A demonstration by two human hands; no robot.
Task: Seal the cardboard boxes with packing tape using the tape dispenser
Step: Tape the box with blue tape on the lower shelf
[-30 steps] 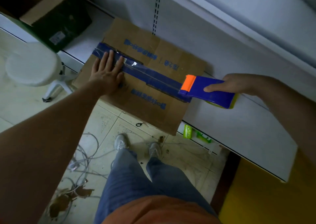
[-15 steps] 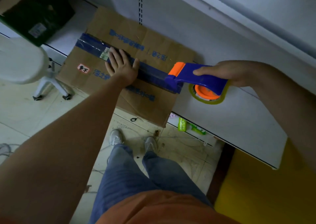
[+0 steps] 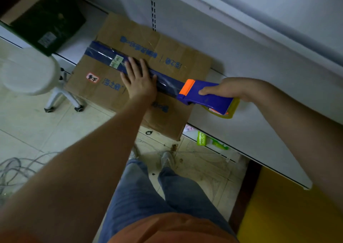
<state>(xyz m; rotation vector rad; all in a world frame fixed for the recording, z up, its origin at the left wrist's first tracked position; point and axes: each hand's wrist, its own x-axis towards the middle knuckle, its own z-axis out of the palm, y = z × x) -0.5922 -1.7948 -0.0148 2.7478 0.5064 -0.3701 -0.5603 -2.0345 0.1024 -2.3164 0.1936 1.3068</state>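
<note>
The cardboard box (image 3: 141,75) lies on the white shelf (image 3: 246,131) — its blue tape (image 3: 167,82) now smoothed further along by the flat left hand (image 3: 138,82). The right hand's (image 3: 232,89) fingers grip the tape dispenser (image 3: 206,96) near the box's edge — seam nearly finished.

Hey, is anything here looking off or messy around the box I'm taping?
Two things. The brown cardboard box sticks out past the front edge of the white shelf, its near corner hanging over the floor. Below, on the pale tiled floor, brown stains and crumbs lie by the shoes, and loose grey cables are tangled at the left.
</note>
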